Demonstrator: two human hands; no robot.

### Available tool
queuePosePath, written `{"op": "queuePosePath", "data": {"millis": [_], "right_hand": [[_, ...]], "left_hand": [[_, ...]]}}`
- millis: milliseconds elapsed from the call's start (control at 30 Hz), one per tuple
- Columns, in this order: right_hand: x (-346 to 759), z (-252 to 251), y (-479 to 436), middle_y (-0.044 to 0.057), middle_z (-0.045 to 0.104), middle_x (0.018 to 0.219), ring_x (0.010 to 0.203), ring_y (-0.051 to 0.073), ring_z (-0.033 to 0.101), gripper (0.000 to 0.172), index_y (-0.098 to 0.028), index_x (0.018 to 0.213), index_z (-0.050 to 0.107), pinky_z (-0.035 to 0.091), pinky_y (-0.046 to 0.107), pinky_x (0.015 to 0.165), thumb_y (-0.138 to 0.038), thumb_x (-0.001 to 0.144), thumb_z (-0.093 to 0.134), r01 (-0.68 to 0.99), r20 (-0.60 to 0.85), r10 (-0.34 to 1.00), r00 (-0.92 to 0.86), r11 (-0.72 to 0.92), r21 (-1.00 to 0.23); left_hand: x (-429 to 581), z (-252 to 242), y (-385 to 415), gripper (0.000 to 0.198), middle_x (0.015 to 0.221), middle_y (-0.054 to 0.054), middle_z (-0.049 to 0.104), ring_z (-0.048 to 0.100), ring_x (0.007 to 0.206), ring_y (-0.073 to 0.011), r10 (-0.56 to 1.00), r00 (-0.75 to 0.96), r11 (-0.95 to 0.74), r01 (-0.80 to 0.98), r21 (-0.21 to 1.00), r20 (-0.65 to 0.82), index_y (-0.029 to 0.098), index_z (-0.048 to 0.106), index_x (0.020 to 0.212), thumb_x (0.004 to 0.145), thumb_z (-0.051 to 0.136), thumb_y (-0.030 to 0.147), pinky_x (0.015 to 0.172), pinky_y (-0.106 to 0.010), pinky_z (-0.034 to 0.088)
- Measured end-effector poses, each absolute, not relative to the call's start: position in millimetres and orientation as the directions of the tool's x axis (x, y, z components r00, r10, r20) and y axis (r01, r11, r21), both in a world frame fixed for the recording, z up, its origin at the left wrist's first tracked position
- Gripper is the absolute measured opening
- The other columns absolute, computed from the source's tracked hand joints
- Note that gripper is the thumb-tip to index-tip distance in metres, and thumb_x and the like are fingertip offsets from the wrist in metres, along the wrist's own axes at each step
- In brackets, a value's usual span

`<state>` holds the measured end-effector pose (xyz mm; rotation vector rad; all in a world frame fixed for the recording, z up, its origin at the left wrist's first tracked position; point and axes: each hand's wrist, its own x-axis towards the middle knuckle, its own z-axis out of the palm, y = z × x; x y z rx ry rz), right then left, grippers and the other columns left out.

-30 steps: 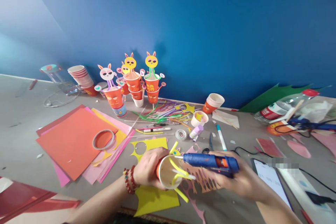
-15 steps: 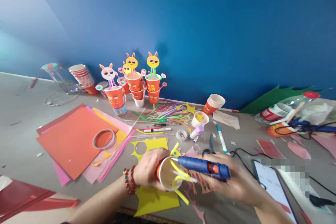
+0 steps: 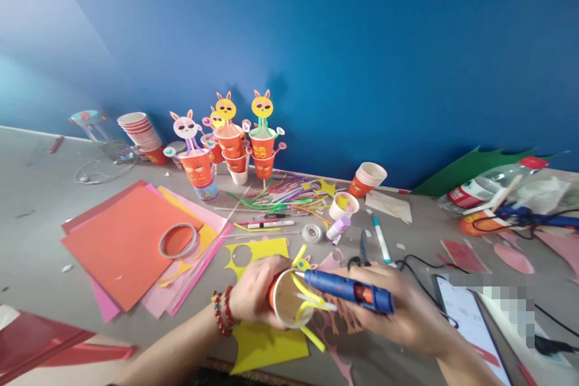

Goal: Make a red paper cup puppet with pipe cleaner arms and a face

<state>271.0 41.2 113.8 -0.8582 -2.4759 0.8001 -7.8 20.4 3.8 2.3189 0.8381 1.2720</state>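
Observation:
My left hand [image 3: 260,291] wraps round an orange paper cup [image 3: 286,304], its open mouth tilted toward me. Yellow pipe cleaners [image 3: 313,338] pass through the cup's wall and stick out on both sides; a white stick or straw also shows at its rim. My right hand [image 3: 398,307] grips a blue hot glue gun [image 3: 348,289], whose pale nozzle reaches the cup's upper rim beside a yellow pipe cleaner. Under the cup lies yellow paper [image 3: 269,350] with cut-out curves. A small yellow paper face [image 3: 305,263] is partly hidden behind the cup.
Finished-looking paper-cup animals [image 3: 196,169] stand by the blue wall. Orange and pink paper sheets [image 3: 113,241] with a tape roll [image 3: 178,240] lie left. Pipe cleaners [image 3: 289,190], scissors [image 3: 363,247], a marker [image 3: 380,240], a glue stick [image 3: 338,229], a phone [image 3: 470,319] and a bottle [image 3: 493,184] lie about.
Almost nothing differs. The glue gun has shifted very slightly left, with its nozzle still at the cup's rim, and the whole view has drifted a little.

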Motion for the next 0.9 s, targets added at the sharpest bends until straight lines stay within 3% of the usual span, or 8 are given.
{"op": "queuePosePath", "data": {"millis": [233, 433, 633, 900], "right_hand": [[271.8, 112.6, 39.6, 0.002, 0.069, 0.071, 0.062, 0.019, 0.063, 0.010, -0.021, 0.093, 0.066, 0.038, 0.028, 0.058, -0.025, 0.090, 0.057, 0.473, 0.122, 0.661, -0.740, 0.641, -0.605], [271.0, 113.8, 38.0, 0.003, 0.072, 0.079, 0.068, 0.020, 0.065, 0.023, -0.022, 0.111, 0.066, 0.039, 0.027, 0.060, -0.026, 0.089, 0.059, 0.500, 0.122, 0.668, -0.734, 0.653, -0.569], [270.1, 114.9, 36.3, 0.000, 0.063, 0.066, 0.061, 0.017, 0.060, 0.008, -0.022, 0.087, 0.062, 0.037, 0.026, 0.059, -0.029, 0.089, 0.059, 0.540, 0.128, 0.682, -0.720, 0.667, -0.513], [272.6, 107.4, 35.5, 0.000, 0.067, 0.070, 0.064, 0.017, 0.062, 0.011, -0.022, 0.096, 0.063, 0.037, 0.026, 0.061, -0.030, 0.091, 0.058, 0.533, 0.142, 0.683, -0.717, 0.668, -0.518]], "left_hand": [[-7.5, 2.9, 20.6, 0.078, 0.103, -0.012, 0.072, 0.076, 0.086, -0.0297, 0.654, 0.407, -0.755, 0.312, 0.576, 0.637, 0.023, 0.040, 0.135, 0.078, 0.065, 0.070, 0.074, -0.038, 0.062], [-7.5, 1.5, 19.9, 0.077, 0.100, -0.013, 0.072, 0.076, 0.083, -0.0301, 0.651, 0.387, -0.759, 0.334, 0.558, 0.653, 0.022, 0.042, 0.134, 0.078, 0.064, 0.070, 0.072, -0.038, 0.062], [-7.1, 1.6, 20.0, 0.074, 0.100, -0.013, 0.071, 0.076, 0.083, -0.0297, 0.649, 0.378, -0.760, 0.331, 0.558, 0.660, 0.021, 0.042, 0.133, 0.083, 0.057, 0.073, 0.072, -0.038, 0.062], [-8.0, -0.8, 20.1, 0.078, 0.102, -0.011, 0.071, 0.076, 0.084, -0.0291, 0.657, 0.384, -0.754, 0.323, 0.573, 0.649, 0.023, 0.041, 0.134, 0.076, 0.068, 0.067, 0.072, -0.037, 0.062]]}}
